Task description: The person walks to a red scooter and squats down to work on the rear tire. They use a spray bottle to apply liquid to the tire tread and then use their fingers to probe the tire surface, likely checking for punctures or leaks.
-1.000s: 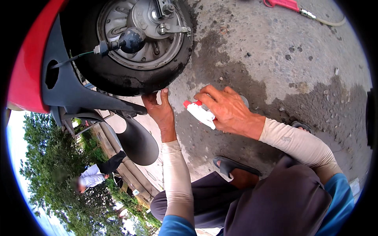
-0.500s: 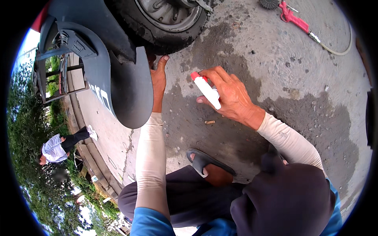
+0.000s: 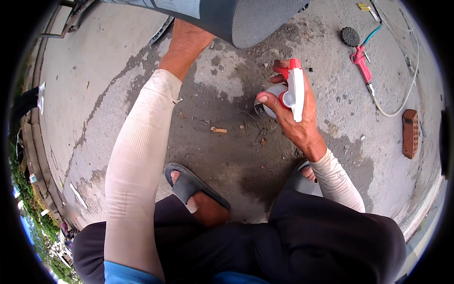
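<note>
My right hand (image 3: 297, 118) grips a spray bottle (image 3: 283, 94) with a white and red trigger head, held a little above the wet concrete ground (image 3: 227, 142). My left hand (image 3: 187, 40) reaches up and forward under the grey mudguard (image 3: 246, 19) of a scooter at the top edge; its fingers are hidden behind the guard, so I cannot tell what they touch. Both forearms wear pale sleeves. I am crouching, with a sandalled foot (image 3: 194, 189) below the left arm.
A red air blow gun (image 3: 362, 64) with a white hose (image 3: 402, 94) lies at the upper right, next to a small black toothed disc (image 3: 350, 36). A red brick (image 3: 410, 133) lies at the right. A kerb (image 3: 33, 142) runs along the left.
The view has tilted down and the scooter wheel has left the picture. My right hand has drawn the spray bottle nearer and turned it; my left hand stays under the mudguard.
</note>
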`<action>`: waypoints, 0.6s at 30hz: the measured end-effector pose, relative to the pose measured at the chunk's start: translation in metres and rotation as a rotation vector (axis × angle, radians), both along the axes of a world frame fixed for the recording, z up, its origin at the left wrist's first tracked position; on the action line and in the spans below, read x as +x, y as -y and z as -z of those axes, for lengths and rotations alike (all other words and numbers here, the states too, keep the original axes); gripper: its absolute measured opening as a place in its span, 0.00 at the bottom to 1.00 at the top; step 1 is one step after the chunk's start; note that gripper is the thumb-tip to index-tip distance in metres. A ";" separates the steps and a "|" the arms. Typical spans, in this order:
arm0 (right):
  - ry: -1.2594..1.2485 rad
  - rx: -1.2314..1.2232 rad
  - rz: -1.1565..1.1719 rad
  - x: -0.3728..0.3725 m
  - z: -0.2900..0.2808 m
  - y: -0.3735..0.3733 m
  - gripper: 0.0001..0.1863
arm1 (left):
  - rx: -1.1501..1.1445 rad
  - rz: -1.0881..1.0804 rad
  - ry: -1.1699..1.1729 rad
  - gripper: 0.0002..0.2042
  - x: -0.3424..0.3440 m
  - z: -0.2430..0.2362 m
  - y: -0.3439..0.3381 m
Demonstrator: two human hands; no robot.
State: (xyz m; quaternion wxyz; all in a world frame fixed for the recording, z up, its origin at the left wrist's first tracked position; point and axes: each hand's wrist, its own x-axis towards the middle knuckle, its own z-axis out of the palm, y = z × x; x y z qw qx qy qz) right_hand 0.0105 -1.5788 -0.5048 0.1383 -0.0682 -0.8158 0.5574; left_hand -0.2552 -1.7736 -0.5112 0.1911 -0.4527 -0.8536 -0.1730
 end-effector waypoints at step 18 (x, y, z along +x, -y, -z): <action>0.204 -0.059 0.061 -0.014 -0.015 0.006 0.47 | 0.946 0.183 0.478 0.32 0.039 0.020 -0.046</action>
